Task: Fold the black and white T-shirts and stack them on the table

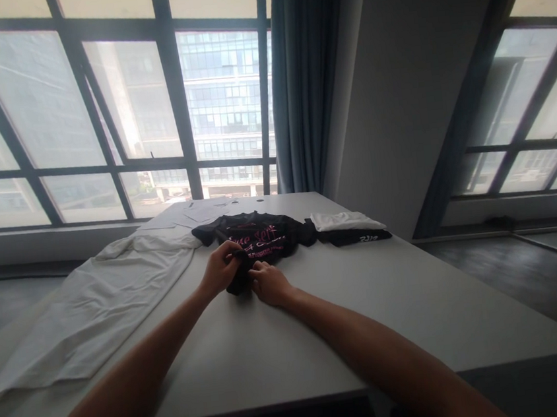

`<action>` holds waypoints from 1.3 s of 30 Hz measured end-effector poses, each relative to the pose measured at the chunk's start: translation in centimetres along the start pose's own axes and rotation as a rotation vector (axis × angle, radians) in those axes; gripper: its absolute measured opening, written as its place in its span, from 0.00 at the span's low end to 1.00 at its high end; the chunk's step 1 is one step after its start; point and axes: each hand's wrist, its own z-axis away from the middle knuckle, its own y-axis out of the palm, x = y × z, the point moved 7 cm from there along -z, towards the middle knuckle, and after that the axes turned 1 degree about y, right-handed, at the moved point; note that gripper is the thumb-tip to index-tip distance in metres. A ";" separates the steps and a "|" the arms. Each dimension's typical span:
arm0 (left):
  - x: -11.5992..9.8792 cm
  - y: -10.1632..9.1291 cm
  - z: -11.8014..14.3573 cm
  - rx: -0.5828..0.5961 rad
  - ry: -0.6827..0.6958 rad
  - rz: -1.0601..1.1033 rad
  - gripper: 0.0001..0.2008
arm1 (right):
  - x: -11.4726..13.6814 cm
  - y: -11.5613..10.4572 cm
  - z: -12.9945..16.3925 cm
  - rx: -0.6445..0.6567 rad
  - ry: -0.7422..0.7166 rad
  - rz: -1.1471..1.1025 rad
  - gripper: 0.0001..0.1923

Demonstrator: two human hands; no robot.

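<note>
A black T-shirt (255,231) with pink and white lettering lies bunched near the middle of the table. My left hand (222,266) pinches the shirt's near part, lifting a fold of it a little. Just to the right, my right hand (269,282) has its fingers closed on the same gathered cloth, close to the table top. The fingertips of both hands are partly hidden by the dark fabric.
White cloth (94,301) is spread along the table's left side. Right of the shirt sits a stack with a folded white garment (347,220) over a folded black garment (356,236). Papers (202,211) lie at the far end of the white table (419,313).
</note>
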 end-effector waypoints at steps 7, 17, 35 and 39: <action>0.4 -3.6 -0.4 -0.165 0.002 0.014 0.11 | -3.5 -2.9 -0.6 -0.146 0.072 -0.125 0.09; 1.8 -7.2 -1.1 -0.288 -0.020 -0.040 0.13 | -12.6 -11.8 2.4 -0.609 0.272 -0.374 0.15; 3.5 -11.0 -1.4 -0.388 -0.146 -0.077 0.14 | -9.3 -2.5 1.8 0.350 0.154 -0.161 0.13; 3.4 -11.1 -1.5 -0.395 -0.140 -0.009 0.14 | -10.8 -5.0 1.2 0.015 0.363 -0.211 0.10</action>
